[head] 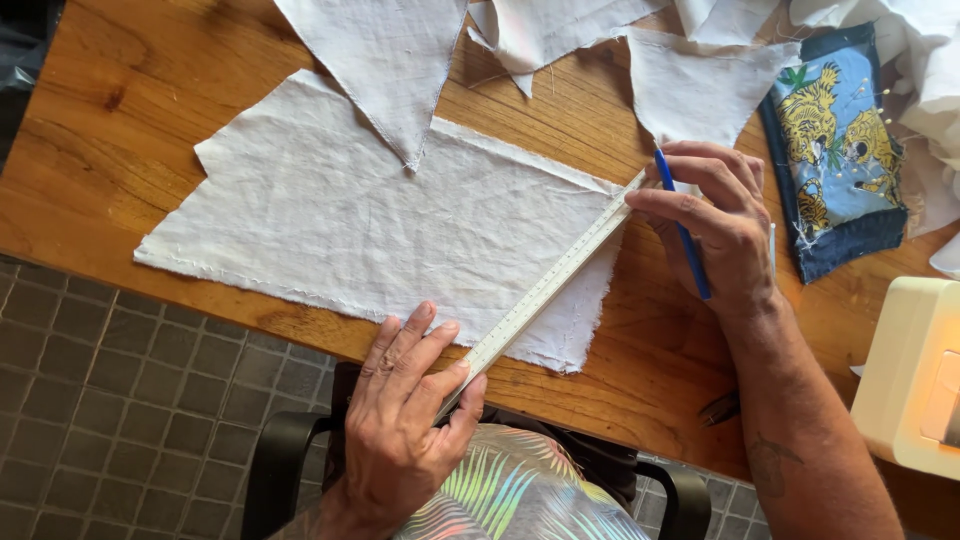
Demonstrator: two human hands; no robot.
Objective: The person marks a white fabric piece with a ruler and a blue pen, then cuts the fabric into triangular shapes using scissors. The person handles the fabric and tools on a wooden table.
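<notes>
Creased matt white cloth [380, 225] with frayed edges on satiny wooden table [110, 110]

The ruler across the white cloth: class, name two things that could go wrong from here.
The ruler is pinned only at its ends by the left hand and right hand, so it could pivot. The white cloth is wrinkled and overhangs the table edge, so it may shift.
</notes>
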